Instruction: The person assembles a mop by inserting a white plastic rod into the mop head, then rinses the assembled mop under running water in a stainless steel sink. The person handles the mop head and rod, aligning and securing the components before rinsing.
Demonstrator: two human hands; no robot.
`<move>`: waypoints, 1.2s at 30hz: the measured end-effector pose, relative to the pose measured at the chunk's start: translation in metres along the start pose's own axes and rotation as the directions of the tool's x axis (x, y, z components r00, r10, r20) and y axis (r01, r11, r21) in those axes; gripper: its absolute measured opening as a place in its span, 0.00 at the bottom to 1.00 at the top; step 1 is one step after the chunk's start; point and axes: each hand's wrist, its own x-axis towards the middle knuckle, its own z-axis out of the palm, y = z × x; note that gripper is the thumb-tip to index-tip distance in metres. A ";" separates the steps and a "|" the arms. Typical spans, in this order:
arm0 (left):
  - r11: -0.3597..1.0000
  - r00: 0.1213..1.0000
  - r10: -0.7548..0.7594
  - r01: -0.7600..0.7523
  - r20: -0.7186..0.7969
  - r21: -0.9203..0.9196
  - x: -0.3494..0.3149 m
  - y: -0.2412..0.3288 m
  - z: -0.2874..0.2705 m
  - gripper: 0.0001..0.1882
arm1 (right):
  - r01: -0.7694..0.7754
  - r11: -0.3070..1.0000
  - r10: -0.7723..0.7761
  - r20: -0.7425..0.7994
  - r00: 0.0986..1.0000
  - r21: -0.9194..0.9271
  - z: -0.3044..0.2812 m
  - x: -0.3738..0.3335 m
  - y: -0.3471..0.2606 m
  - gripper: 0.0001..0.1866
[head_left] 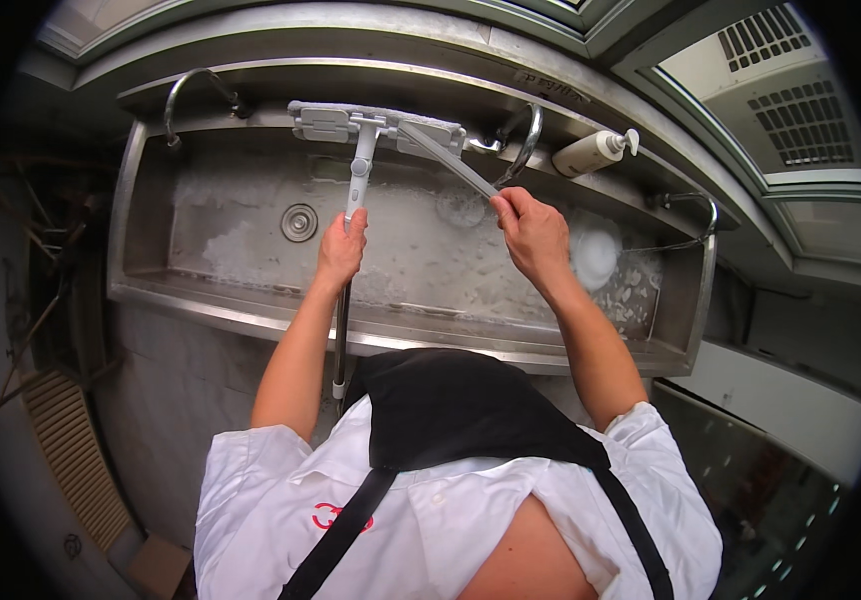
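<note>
A flat mop (pixel 360 165) with a pale grey head is held over the long steel sink (pixel 226 325), its head up by the sink's far wall. My left hand (pixel 342 250) is closed round the mop's handle, just below the grey joint; the dark pole runs down toward my apron. My right hand (pixel 533 236) grips the near end of a slim grey bar (pixel 451 163). That bar slants up to the mop head and meets it right of the joint; whether it is fixed there I cannot tell.
Three curved taps (pixel 534 135) stand along the back, and water streams from the right one. A white pump bottle (pixel 591 154) stands tilted in view on the back ledge. Down in the sink are a drain (pixel 299 222), suds and a round white thing (pixel 596 256). Windows line the far side.
</note>
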 end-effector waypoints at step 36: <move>0.969 0.974 0.184 -0.202 0.132 0.141 -0.110 0.050 -0.010 0.26 | 0.178 0.983 -0.183 -0.170 0.968 -0.041 -0.069 -0.073 0.009 0.08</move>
